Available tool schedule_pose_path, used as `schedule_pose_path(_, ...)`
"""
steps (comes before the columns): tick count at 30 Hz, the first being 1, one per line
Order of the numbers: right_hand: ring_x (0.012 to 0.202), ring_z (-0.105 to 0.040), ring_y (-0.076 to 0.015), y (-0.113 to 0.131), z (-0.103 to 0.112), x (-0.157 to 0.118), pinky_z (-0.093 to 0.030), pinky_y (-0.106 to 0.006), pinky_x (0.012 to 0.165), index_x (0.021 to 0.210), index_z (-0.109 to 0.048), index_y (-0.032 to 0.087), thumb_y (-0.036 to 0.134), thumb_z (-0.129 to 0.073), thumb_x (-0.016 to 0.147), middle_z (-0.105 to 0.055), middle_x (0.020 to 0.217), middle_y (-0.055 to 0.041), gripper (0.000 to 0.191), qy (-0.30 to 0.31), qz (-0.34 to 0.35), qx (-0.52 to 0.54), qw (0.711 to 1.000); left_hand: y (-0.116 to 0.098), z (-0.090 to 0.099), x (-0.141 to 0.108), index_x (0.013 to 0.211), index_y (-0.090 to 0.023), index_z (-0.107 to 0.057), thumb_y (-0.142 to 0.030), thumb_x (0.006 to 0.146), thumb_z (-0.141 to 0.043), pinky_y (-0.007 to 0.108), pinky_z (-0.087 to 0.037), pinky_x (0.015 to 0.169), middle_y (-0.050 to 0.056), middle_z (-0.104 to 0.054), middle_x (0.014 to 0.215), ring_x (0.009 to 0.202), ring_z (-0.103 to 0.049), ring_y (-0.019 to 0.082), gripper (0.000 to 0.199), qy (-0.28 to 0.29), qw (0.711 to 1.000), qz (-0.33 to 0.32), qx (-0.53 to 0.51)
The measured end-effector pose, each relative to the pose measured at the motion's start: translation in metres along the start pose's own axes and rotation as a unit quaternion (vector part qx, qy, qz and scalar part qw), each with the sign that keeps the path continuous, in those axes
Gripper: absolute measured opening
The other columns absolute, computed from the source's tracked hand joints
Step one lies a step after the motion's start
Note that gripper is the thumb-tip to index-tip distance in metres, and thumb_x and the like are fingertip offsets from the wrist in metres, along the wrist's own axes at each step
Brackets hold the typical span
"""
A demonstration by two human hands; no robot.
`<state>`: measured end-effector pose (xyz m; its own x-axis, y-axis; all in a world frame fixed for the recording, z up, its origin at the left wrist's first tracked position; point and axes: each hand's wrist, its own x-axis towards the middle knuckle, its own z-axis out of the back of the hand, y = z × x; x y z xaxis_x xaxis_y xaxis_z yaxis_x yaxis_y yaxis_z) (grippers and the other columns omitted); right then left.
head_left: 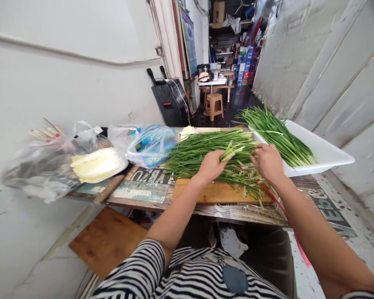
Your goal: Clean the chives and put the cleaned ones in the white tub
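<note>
My left hand (210,166) is closed round a small bunch of garlic chives (232,151), their pale cut ends pointing to the right. To its right, my right hand (270,162) has its fingers bent together near those ends; what they pinch, if anything, is too small to make out. Behind both hands lies a thick pile of garlic chives (199,145). Loose leaves and trimmings (247,187) are scattered under my hands over a wooden cutting board (190,191). A white tray (326,155) at the right holds more garlic chives (286,139).
Left on the table are a halved napa cabbage (99,164), a wooden-handled knife (109,187), a bag with blue contents (152,143) and another clear plastic bag (46,166). A black speaker (171,99) stands behind; a stool (214,106) is farther back.
</note>
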<state>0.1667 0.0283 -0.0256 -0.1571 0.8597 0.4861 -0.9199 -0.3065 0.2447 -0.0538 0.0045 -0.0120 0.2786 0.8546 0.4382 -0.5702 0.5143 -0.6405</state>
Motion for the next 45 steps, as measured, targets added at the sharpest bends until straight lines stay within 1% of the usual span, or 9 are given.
schedule_pose_path(5,0.061,-0.056,-0.0172,0.009,0.001,-0.047,-0.043,-0.030,0.060,0.088,-0.063,0.019,0.048,-0.061,0.079,-0.065,0.070,-0.0032,0.030,0.063,-0.066,0.312,0.946,0.001,-0.017,-0.001,0.110,-0.017,-0.068,-0.012,0.084,-0.056,0.036,-0.040,0.102,0.009,-0.067,0.125,0.114,-0.058,0.021,0.030,0.015,0.996,-0.078,0.035)
schedule_pose_path(10,0.062,-0.057,-0.0163,0.022,-0.005,-0.061,-0.044,-0.030,0.063,0.078,-0.065,0.020,0.049,-0.073,0.066,-0.066,0.067,-0.0010,0.033,0.041,-0.129,0.414,0.900,-0.005,-0.017,-0.008,0.109,-0.021,-0.068,-0.010,0.080,-0.055,0.043,-0.032,0.104,0.005,-0.070,0.115,0.115,-0.052,0.023,0.033,0.063,0.988,-0.092,0.103)
schedule_pose_path(14,0.057,-0.054,-0.0140,0.034,-0.006,-0.060,-0.044,-0.028,0.056,0.082,-0.065,0.020,0.046,-0.076,0.064,-0.063,0.063,0.0020,0.033,0.010,-0.182,0.520,0.834,-0.005,-0.014,-0.006,0.105,-0.022,-0.068,-0.010,0.080,-0.054,0.041,-0.026,0.110,0.004,-0.070,0.107,0.108,-0.057,0.019,0.031,0.136,0.979,-0.107,0.106)
schedule_pose_path(18,0.050,-0.048,-0.0110,0.046,-0.009,-0.058,-0.040,-0.026,0.049,0.075,-0.063,0.020,0.047,-0.079,0.061,-0.057,0.055,0.0040,0.034,0.005,-0.213,0.589,0.780,-0.004,-0.014,0.000,0.088,-0.016,-0.069,-0.023,0.086,-0.052,0.027,-0.043,0.079,0.005,-0.069,0.088,0.082,-0.060,0.017,0.018,0.159,0.984,-0.062,0.053)
schedule_pose_path(23,0.049,-0.049,-0.0109,0.048,-0.008,-0.054,-0.040,-0.026,0.047,0.077,-0.067,0.019,0.040,-0.080,0.058,-0.061,0.059,0.0023,0.032,0.029,-0.221,0.603,0.766,-0.006,-0.010,0.002,0.074,-0.013,-0.066,-0.037,0.088,-0.053,0.021,-0.037,0.060,-0.001,-0.061,0.065,0.061,-0.051,0.011,0.030,0.178,0.984,-0.004,-0.026)
schedule_pose_path(30,0.044,-0.049,-0.0116,0.044,-0.002,-0.051,-0.038,-0.026,0.044,0.074,-0.064,0.020,0.037,-0.071,0.059,-0.066,0.059,0.0006,0.024,0.060,-0.234,0.530,0.813,-0.004,-0.012,0.004,0.075,-0.013,-0.064,-0.033,0.087,-0.055,0.021,-0.032,0.058,-0.002,-0.056,0.064,0.061,-0.045,0.011,0.026,0.170,0.985,-0.015,-0.004)
schedule_pose_path(36,0.061,-0.062,-0.0206,0.038,-0.006,-0.047,-0.046,-0.032,0.063,0.069,-0.067,0.021,0.027,-0.063,0.063,-0.070,0.064,-0.0047,0.010,-0.033,-0.158,0.213,0.964,-0.007,-0.011,0.005,0.079,-0.013,-0.065,-0.034,0.089,-0.054,0.023,-0.033,0.060,0.002,-0.063,0.072,0.065,-0.051,0.013,0.025,0.187,0.981,-0.022,0.052)
schedule_pose_path(42,0.067,-0.066,-0.0247,0.000,0.003,-0.041,-0.050,-0.037,0.069,0.083,-0.073,0.017,0.033,-0.058,0.072,-0.072,0.070,-0.0085,0.025,-0.075,-0.213,0.125,0.966,-0.011,0.001,0.006,0.077,-0.014,-0.065,-0.034,0.089,-0.055,0.023,-0.032,0.058,0.000,-0.061,0.067,0.060,-0.049,0.012,0.025,0.164,0.981,0.003,0.101)
schedule_pose_path(45,0.085,-0.068,-0.0240,-0.008,0.010,-0.038,-0.052,-0.038,0.082,0.097,-0.074,0.018,0.028,-0.057,0.073,-0.074,0.097,-0.0100,0.031,-0.069,-0.112,0.186,0.974,-0.013,0.000,0.006,0.080,-0.014,-0.066,-0.034,0.089,-0.056,0.023,-0.033,0.060,0.001,-0.063,0.070,0.062,-0.051,0.013,0.024,0.165,0.979,-0.002,0.117)
